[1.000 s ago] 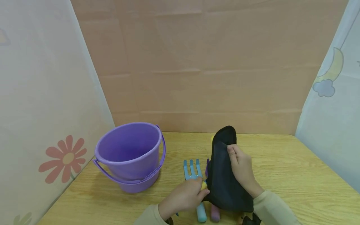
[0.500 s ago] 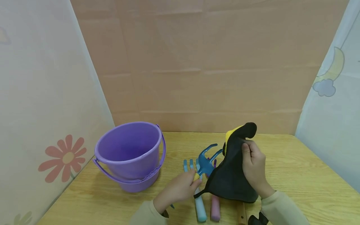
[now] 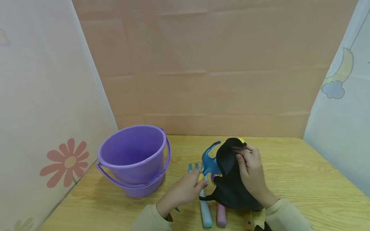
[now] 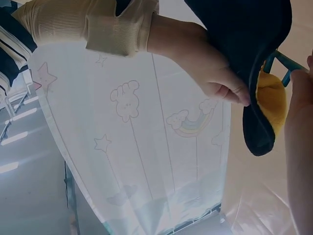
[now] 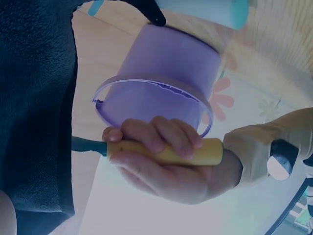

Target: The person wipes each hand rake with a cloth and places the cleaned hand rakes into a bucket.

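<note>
My left hand point(image 3: 185, 190) grips the yellow handle point(image 5: 208, 152) of a blue hand cultivator point(image 3: 210, 166), its curved prongs pointing away from me. In my right hand point(image 3: 254, 173) is a black cloth point(image 3: 232, 191) with a yellow side point(image 4: 272, 100); the fingers pinch it near the top. The cloth is bunched against the cultivator's head and hides some of the prongs. Below the hands, a light blue hand fork point(image 3: 206, 211) lies on the table, beside a tool with a pink handle point(image 3: 221, 215) whose head is mostly covered.
A purple bucket point(image 3: 138, 178) stands upright on the wooden table point(image 3: 306, 179) to the left, its handle hanging down in front. A wooden handle point(image 3: 248, 221) and a black object point(image 3: 262, 227) show at the near edge. Printed sheets and brown paper point(image 3: 208, 70) surround the table.
The cloth has first swung right, uncovering the cultivator's prongs, then come back left and down over part of them. My left hand has shifted slightly left, still holding the handle.
</note>
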Available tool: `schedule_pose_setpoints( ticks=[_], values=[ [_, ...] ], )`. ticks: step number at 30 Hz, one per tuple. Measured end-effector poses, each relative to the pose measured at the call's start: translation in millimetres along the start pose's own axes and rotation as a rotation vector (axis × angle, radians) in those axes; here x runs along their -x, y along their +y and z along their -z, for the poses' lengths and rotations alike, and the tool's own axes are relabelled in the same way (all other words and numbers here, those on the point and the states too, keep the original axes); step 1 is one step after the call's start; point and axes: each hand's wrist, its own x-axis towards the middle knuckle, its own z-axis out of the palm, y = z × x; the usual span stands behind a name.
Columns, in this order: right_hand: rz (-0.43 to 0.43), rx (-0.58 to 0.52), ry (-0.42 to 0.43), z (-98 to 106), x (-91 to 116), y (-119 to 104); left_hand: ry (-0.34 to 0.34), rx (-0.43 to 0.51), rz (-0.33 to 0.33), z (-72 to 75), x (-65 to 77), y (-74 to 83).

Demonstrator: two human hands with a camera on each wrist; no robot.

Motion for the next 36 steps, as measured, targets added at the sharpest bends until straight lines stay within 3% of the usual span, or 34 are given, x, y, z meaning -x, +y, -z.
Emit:
schedule_pose_setpoints(
  ticks=[8,12,16,24,36],
  values=[
    [0.144,0.170,0.005,-5.8,0.4,-6.3,-0.013,0.039,0.029,0.9,1.1,3.6],
    [0.204,0.177,-0.063,-8.7,1.1,-14.5,-0.003,0.021,0.020,0.9,1.7,5.9],
    [0.221,0.168,-0.173,-10.4,2.3,-20.7,-0.008,0.002,0.013,0.5,2.6,8.9],
    [0.222,0.260,-0.329,-12.0,5.7,-25.2,0.033,-0.103,-0.018,-2.8,4.3,14.6],
    [0.226,0.372,-0.328,-14.8,-0.5,-26.2,0.046,-0.139,0.024,-15.8,4.7,18.9]
  ],
)
